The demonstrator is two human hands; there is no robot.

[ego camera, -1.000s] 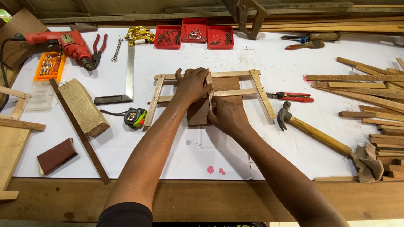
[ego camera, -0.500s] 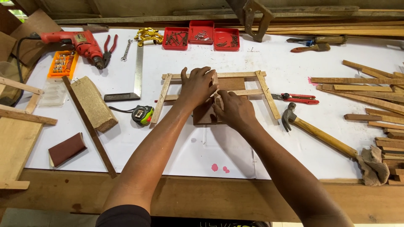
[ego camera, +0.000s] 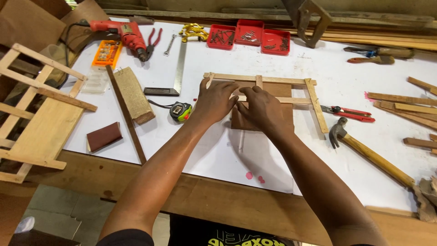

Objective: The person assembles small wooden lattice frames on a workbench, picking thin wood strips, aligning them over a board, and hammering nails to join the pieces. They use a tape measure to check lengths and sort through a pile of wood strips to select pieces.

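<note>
Both arms stretched forward, palms down. My left hand and right hand sit side by side, fingers spread, pressing flat on the slat frame and the brown board under it, mid-table. Neither hand grasps anything. Tape measure just left, hammer to the right.

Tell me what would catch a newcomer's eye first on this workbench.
First, the two hands at the centre: the left hand and right hand press side by side on a small wooden slat frame lying over a brown board on the white bench top. Next, the bright reds: a red power drill at the far left and three red trays of screws along the back. A claw hammer lies to the right.
</note>
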